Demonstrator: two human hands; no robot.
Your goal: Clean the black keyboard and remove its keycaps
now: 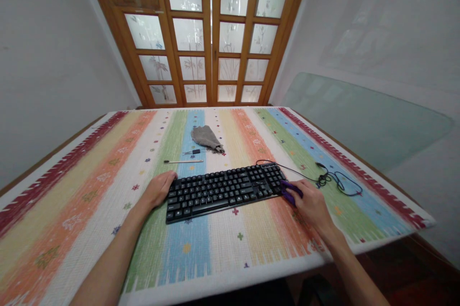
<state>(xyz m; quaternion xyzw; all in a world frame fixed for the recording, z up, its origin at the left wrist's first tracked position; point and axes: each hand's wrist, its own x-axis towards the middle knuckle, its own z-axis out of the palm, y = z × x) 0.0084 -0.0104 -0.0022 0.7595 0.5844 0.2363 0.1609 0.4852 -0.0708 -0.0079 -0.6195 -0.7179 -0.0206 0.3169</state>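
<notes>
- The black full-size keyboard (224,191) lies flat on the cloth-covered counter (223,246), slightly askew, nearer the counter's front edge than its back edge.
- The right hand (312,203) is at the keyboard's right end, its fingers bent around and pinching a purple cloth (287,184) that meets the rim beside the number pad.
- The left hand (162,188) rests at the keyboard's left end, its fingers close together by the rear corner; whether they grip the underside I cannot tell.
- This looks like wiping along the right rim. A thin, firm fold of cloth under the fingertips would suit it, drawn lengthwise so no loose flap snags a key.
- The left hand would do best as a steady stop, without lifting or twisting the keyboard.
- The cord (322,180) leaves the keyboard's back and lies loosely tangled towards the counter's right edge, close to the right forearm's side; wide strokes there could catch it.
- Behind the keyboard, towards the counter's back edge, lie a toothbrush (185,161), a small black-ended tool (196,151) and a crumpled grey cloth (206,137), all well clear of the right hand.
</notes>
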